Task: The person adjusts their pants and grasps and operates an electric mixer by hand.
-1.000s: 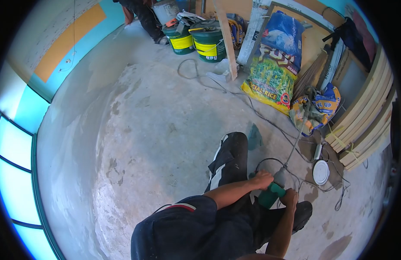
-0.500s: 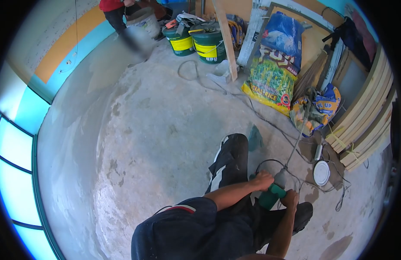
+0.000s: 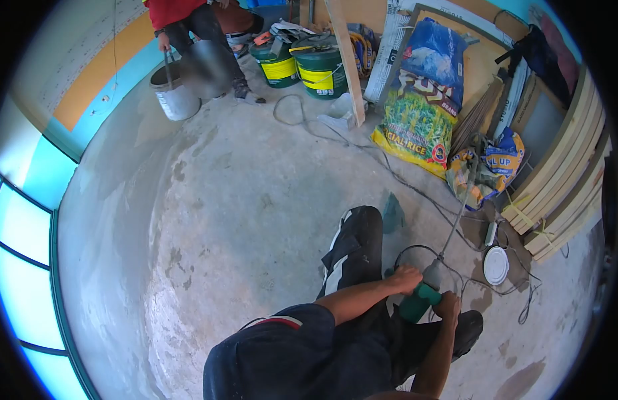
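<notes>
Low in the middle of the head view, both of my hands are closed on a green hand-held power mixer [image 3: 419, 303]. My left hand [image 3: 407, 279] wraps round its left side, and my right hand [image 3: 447, 305] grips the right side. A long thin shaft [image 3: 457, 217] runs forward from the tool's grey front, its far end near a crumpled blue and yellow bag [image 3: 499, 167]. A dark cord loops beside my left hand. The tool lies between my bent knees, partly hidden by my hands.
A person [image 3: 199, 27] in red holds a white bucket [image 3: 179, 103] at the back left. Green buckets [image 3: 321, 73], a leaning plank [image 3: 349, 73] and a rice bag [image 3: 415, 123] stand ahead. Cables [image 3: 405, 177] cross the floor. Wooden boards [image 3: 562, 173] and a white lid [image 3: 495, 265] are right.
The person in red has stepped forward, and the white bucket has moved left and nearer, now hanging from that person's hand. My hands and the mixer have stayed in place.
</notes>
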Demonstrator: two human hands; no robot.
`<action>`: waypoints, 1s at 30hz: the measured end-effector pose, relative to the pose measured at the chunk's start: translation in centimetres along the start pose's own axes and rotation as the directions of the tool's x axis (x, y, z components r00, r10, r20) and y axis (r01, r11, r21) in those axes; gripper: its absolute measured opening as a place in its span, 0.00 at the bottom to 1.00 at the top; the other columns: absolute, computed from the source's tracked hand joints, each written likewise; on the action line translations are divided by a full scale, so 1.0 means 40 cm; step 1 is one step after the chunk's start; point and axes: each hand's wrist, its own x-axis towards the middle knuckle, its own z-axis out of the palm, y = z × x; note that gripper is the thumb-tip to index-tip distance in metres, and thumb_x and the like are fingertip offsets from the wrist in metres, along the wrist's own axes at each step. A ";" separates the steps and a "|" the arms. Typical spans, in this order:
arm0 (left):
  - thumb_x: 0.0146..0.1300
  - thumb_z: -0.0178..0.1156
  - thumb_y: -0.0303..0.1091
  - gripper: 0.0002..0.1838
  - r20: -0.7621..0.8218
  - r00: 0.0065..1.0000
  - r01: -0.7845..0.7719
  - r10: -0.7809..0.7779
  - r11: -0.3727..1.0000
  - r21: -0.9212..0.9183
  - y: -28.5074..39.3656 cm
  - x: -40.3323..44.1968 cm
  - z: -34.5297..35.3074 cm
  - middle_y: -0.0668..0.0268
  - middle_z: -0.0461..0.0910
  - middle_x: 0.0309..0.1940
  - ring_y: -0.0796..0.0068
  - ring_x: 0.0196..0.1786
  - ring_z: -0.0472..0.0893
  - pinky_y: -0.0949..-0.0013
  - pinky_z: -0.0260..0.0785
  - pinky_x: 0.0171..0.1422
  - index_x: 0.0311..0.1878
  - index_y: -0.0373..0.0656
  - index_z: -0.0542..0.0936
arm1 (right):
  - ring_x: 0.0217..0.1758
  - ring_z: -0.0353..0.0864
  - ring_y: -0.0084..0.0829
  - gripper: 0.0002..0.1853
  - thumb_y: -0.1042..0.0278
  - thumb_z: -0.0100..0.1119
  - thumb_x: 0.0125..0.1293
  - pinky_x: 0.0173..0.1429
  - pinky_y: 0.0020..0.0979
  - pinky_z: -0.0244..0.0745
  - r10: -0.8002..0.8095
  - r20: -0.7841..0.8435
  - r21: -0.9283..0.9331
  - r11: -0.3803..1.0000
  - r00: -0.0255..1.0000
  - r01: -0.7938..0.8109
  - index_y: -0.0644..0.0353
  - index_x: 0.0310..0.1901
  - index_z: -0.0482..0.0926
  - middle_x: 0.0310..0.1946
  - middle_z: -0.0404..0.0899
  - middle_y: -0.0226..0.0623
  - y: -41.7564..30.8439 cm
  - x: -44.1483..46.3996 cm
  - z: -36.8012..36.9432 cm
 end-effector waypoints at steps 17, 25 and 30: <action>0.41 0.69 0.30 0.13 0.095 0.992 0.092 -0.082 0.990 -0.106 0.012 -0.006 -0.018 0.52 0.83 0.41 0.51 0.51 0.80 0.51 0.70 0.60 0.35 0.41 0.84 | 0.43 0.83 0.52 0.17 0.54 0.67 0.48 0.49 0.47 0.78 0.012 -0.006 -0.025 1.000 1.000 -0.012 0.62 0.30 0.84 0.34 0.82 0.53 0.015 0.021 0.027; 0.50 0.63 0.36 0.10 0.272 0.962 0.007 -0.025 0.998 0.069 0.014 0.028 -0.094 0.52 0.84 0.35 0.51 0.41 0.85 0.51 0.77 0.45 0.34 0.43 0.85 | 0.37 0.83 0.51 0.11 0.63 0.60 0.50 0.42 0.47 0.78 -0.007 0.007 -0.043 0.999 1.000 0.007 0.63 0.28 0.84 0.30 0.82 0.52 0.013 0.020 0.023; 0.48 0.62 0.33 0.11 0.363 0.927 0.055 -0.088 0.993 0.101 0.003 0.047 -0.130 0.54 0.84 0.35 0.52 0.43 0.83 0.54 0.76 0.50 0.37 0.45 0.85 | 0.38 0.85 0.46 0.08 0.67 0.61 0.47 0.44 0.43 0.78 -0.015 0.002 -0.020 1.000 1.000 0.015 0.59 0.29 0.84 0.32 0.84 0.48 -0.035 0.020 -0.043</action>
